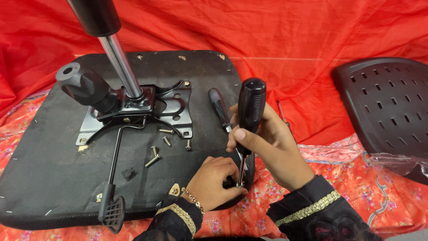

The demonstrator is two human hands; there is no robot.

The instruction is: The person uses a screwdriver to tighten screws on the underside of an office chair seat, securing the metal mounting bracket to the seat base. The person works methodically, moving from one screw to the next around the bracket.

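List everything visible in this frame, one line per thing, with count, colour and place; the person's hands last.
Seat base: 1, black, upside down on the cloth, centre-left.
Metal plate: 1, black, bolted on the seat base.
Gas cylinder: 1, silver and black, rising from the plate.
Lever: 1, black, running toward the seat's near edge.
Loose screws: about five, brassy, beside the plate.
Spare screwdriver: 1, black handle, lying on the seat.
Backrest: 1, black, slotted, right.
Cloth: red, underneath and behind.
Left hand: steadying the tip at the seat edge.
Right hand: gripping the upright screwdriver.
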